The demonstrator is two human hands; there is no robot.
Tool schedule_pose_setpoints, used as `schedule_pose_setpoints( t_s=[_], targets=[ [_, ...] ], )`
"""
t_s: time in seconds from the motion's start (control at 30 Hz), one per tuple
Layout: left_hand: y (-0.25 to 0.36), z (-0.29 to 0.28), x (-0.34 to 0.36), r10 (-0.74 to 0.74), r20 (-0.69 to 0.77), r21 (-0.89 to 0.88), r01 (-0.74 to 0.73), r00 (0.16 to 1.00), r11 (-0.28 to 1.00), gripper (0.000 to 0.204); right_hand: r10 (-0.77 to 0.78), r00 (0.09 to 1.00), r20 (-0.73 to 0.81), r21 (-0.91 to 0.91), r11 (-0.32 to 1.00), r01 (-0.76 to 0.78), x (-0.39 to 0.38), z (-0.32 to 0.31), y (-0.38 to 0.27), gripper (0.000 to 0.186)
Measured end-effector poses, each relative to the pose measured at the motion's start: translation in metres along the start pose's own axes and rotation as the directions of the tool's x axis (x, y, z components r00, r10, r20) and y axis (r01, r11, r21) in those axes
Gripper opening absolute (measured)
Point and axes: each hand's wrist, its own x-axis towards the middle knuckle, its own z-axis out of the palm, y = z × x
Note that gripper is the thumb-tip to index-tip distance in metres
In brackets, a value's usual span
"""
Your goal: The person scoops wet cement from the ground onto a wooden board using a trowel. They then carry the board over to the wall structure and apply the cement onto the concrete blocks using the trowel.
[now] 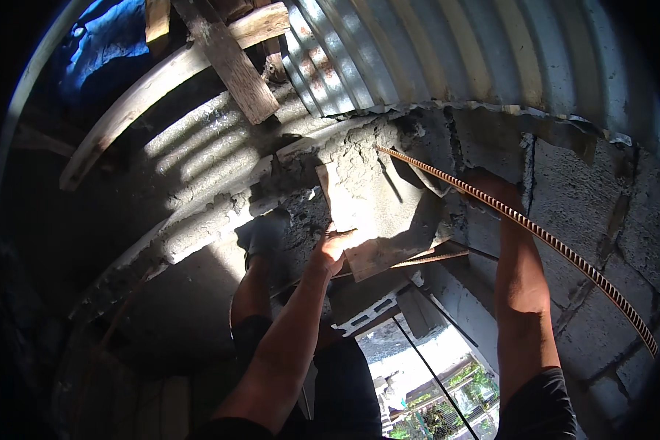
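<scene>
My left hand (333, 248) grips the left edge of a flat wooden board (378, 258), its thumb lying over the top face. Wet grey mortar (356, 158) shows at the board's far end, where sunlight washes out much of the surface. My right hand (491, 185) is at the block wall (576, 198), to the right of the board and in deep shadow. A rusty ribbed steel bar (521, 218) crosses in front of it; its fingers, and whatever they may hold, cannot be made out.
Corrugated metal sheet (447, 51) hangs over the wall top. Wooden beams (224, 55) cross at upper left, beside a blue tarp (110, 44). My foot (266, 235) rests on the rough ledge left of the board. Below, an opening shows green plants (440, 418) and a thin dark rod (433, 370).
</scene>
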Motion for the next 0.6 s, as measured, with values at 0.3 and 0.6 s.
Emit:
schedule_pose_setpoints(
  t_s=[0.3, 0.6],
  targets=[
    [-0.016, -0.024, 0.006, -0.039, -0.076, 0.024, 0.041, 0.996, 0.999, 0.035, -0.233, 0.924, 0.304, 0.191, 0.965, 0.181, -0.053, 0.037, -0.003, 0.039],
    [-0.034, -0.027, 0.006, -0.056, -0.073, -0.016, 0.055, 0.996, 0.998, 0.038, -0.26, 0.894, 0.366, 0.476, 0.878, 0.061, -0.052, 0.113, -0.069, 0.044]
  ],
)
